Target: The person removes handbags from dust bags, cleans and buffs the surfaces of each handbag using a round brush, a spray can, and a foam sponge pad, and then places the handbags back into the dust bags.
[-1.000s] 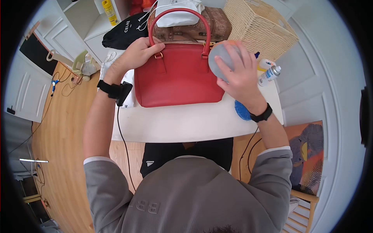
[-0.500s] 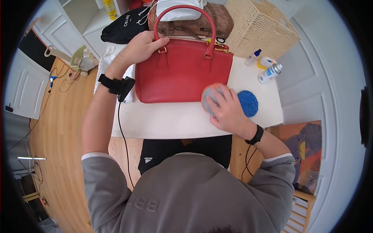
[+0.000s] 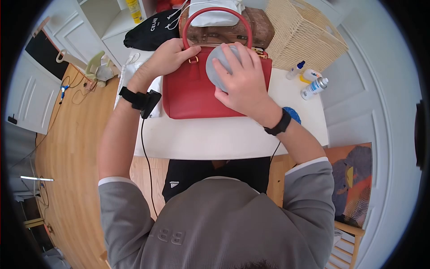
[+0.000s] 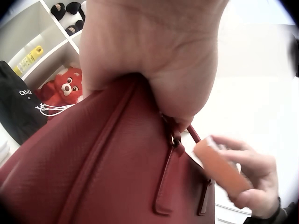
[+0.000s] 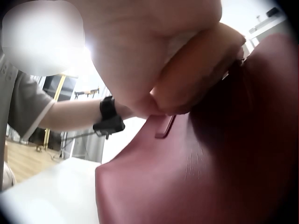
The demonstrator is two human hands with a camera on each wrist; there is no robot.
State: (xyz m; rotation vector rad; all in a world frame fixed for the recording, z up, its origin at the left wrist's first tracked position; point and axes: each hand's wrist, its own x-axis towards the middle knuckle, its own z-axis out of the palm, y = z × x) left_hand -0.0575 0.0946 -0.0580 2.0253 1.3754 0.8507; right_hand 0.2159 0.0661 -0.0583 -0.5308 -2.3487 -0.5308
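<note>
A red handbag [image 3: 188, 101] stands on the white table, its looped handle [image 3: 218, 9] upright. My left hand [image 3: 170, 58] grips its top edge at the left, thumb in front. My right hand [image 3: 245, 87] holds a round sponge pad [image 3: 216, 67], grey on its back, over the bag's upper front. The left wrist view shows the orange side of this sponge pad [image 4: 223, 170] close to the bag's front. Pale fine marks [image 5: 192, 165] show on the red leather in the right wrist view. The palm hides part of the pad there.
A blue round pad [image 3: 293, 114] lies right of the bag, partly behind my right wrist. Farther right stand a spray can [image 3: 314, 88] and small bottles [image 3: 295, 70]. Behind are a brown bag [image 3: 260, 29], a black dust bag [image 3: 150, 32] and a woven basket [image 3: 307, 40].
My right hand, with the sponge pad, went from the bag's upper right down to its lower right corner, then up and left over the front. The left hand keeps its grip on the top edge.
</note>
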